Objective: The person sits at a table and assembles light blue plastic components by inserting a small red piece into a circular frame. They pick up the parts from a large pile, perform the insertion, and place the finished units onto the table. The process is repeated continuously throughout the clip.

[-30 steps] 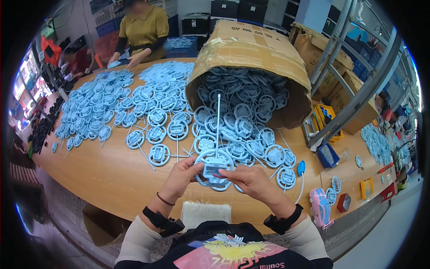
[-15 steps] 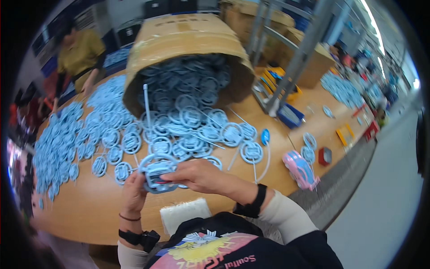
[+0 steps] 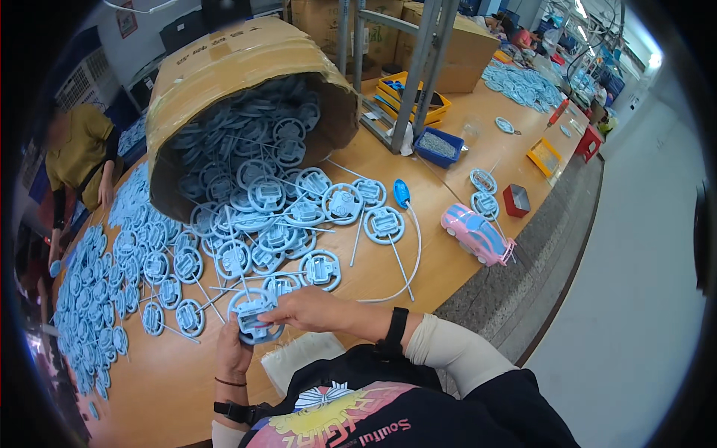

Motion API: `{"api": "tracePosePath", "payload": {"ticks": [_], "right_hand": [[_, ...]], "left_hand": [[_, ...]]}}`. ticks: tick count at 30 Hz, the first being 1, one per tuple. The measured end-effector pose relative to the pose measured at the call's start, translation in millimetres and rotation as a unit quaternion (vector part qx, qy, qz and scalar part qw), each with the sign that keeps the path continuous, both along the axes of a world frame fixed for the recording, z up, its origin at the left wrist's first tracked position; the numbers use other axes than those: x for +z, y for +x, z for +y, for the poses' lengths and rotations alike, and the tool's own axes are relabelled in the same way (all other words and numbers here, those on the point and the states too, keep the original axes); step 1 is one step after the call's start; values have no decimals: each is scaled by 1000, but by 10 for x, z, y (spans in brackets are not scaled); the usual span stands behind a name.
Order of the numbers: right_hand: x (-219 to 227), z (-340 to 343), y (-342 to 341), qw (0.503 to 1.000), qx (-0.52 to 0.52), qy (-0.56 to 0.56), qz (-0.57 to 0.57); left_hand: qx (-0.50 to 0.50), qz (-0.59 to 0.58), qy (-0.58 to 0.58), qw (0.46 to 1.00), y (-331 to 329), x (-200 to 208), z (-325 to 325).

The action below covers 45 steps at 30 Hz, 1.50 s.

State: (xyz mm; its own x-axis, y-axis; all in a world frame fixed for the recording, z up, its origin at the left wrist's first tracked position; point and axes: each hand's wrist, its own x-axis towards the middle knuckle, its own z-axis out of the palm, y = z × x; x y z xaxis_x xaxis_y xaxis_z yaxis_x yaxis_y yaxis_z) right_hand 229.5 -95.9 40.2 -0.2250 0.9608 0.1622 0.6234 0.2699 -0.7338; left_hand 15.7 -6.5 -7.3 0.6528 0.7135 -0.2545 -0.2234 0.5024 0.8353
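Between my hands is a light blue toy steering wheel (image 3: pixel 250 305), a plastic ring with a boxy centre and a thin rod pointing away from me. My left hand (image 3: pixel 234 349) is closed around its left lower rim. My right hand (image 3: pixel 308 308) lies over the right side, fingers pressed to the centre; a small reddish spot shows by the fingertips, too small to name. Just beyond, several similar wheels (image 3: pixel 321 269) lie loose on the wooden table (image 3: pixel 403 291), spilling from a tipped cardboard box (image 3: pixel 246 63).
A pink and blue toy car (image 3: pixel 478 233) stands right, near a red box (image 3: pixel 516 200). A blue controller (image 3: pixel 402 194) trails a white cable. Blue (image 3: pixel 439 146) and yellow (image 3: pixel 411 97) bins sit by a metal frame (image 3: pixel 418 75). At far left, a co-worker (image 3: pixel 82 157) stands beside the heap.
My view has turned right, so the box and heap sit further left in the picture. Both hands keep hold of the same wheel, now lower in the picture.
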Motion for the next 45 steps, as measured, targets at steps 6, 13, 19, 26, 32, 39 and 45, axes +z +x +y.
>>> {"api": "tracePosePath", "payload": {"ticks": [6, 13, 19, 26, 32, 39, 45], "right_hand": [[-369, -179, 388, 993, -70, -71, 61], [-436, -141, 644, 977, -168, -132, -12], [-695, -17, 507, 980, -149, -115, -61], [-917, 160, 247, 985, -107, -106, -87], [-971, 108, 141, 992, -30, -125, 1], [-323, 4, 44, 994, 15, -88, -65], [-216, 41, 76, 998, 41, -42, -4]], "left_hand": [[144, 14, 45, 988, -813, 96, 684], [37, 12, 6, 999, -819, -247, 1611], [-151, 310, -80, 935, 240, -376, 628], [-20, 164, -155, 974, 270, -869, 350], [-75, 199, -22, 977, 163, -885, 191], [-69, 212, 69, 972, 22, -46, -5], [-65, 138, 10, 988, -29, 71, -35]]}}
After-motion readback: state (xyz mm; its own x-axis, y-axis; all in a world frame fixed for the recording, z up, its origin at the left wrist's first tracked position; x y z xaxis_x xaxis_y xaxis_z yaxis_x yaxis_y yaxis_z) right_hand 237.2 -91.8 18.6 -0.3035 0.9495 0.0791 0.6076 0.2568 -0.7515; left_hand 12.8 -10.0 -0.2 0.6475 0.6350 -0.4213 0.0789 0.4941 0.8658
